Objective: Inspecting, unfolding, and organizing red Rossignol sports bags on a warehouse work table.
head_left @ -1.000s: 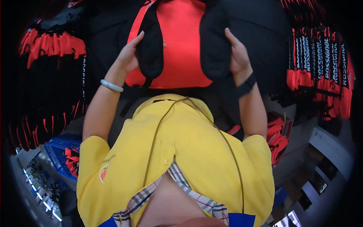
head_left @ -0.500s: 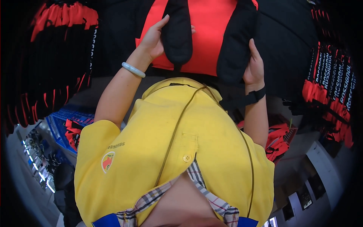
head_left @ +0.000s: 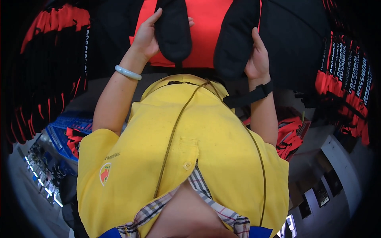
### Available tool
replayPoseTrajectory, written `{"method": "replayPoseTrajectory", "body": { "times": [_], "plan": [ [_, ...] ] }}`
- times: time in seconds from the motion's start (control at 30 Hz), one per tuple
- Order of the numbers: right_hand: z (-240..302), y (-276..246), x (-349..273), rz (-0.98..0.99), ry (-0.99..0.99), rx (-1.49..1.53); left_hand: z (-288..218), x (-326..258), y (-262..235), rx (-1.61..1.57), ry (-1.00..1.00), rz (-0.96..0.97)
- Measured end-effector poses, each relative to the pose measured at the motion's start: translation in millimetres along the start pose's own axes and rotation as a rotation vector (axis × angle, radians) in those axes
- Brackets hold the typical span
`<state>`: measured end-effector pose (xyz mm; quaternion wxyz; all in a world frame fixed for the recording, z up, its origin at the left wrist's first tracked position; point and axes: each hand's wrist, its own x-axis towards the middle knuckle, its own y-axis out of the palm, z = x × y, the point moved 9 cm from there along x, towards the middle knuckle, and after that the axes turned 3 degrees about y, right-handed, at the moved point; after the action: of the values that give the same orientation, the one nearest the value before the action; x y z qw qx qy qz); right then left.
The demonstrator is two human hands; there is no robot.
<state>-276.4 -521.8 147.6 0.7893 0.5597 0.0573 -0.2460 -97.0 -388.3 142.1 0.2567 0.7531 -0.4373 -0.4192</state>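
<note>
At the top middle, a red fabric panel (head_left: pixel 203 43) carries two black padded straps with rounded ends. My left hand (head_left: pixel 147 39) is around the left padded strap (head_left: pixel 173 33), its thumb at the outer edge and fingertips showing past the inner edge. The right padded strap (head_left: pixel 235 43) is in my right hand (head_left: pixel 258 61), thumb pointing up along its outer edge; the fingers of that hand are hidden behind it. The lower ends of both straps hang toward me, near my waist.
A thick stack of black and red strap pieces (head_left: pixel 51 59) stands at the left. More black and red straps with white lettering (head_left: pixel 349 75) are piled at the right. Below are a blue plastic crate (head_left: pixel 57 137) and red fabric pieces (head_left: pixel 289 137). Black fabric (head_left: pixel 295 47) surrounds the panel.
My hands, the straps and the red panel sit slightly further left and up in the picture. Both hands keep the same hold on the straps.
</note>
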Motion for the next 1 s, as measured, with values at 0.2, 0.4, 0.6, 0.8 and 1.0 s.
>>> {"method": "replayPoseTrajectory", "body": {
  "times": [0.2, 0.4, 0.6, 0.8, 1.0],
  "plan": [
    [-4.9, 5.2, -5.5, -0.019, 0.003, -0.002, 3.6, -4.3, 3.1, -0.017, -0.004, 0.003],
    [-4.3, 4.8, -7.7, -0.018, -0.03, 0.003, 5.9, -6.0, 9.4, -0.042, -0.04, 0.022],
    [-9.5, 0.5, -5.0, 0.006, 0.02, 0.044, 4.8, -6.1, 4.8, -0.063, -0.024, 0.025],
    [-34.1, 29.2, -19.9, -0.031, 0.17, 0.076, 32.9, -23.9, 12.2, -0.427, -0.08, 0.259],
    [-28.5, -29.4, -81.0, -0.276, -0.029, -0.49, 4.8, -77.6, -3.2, 0.313, 0.018, -0.061]
  ]
}}
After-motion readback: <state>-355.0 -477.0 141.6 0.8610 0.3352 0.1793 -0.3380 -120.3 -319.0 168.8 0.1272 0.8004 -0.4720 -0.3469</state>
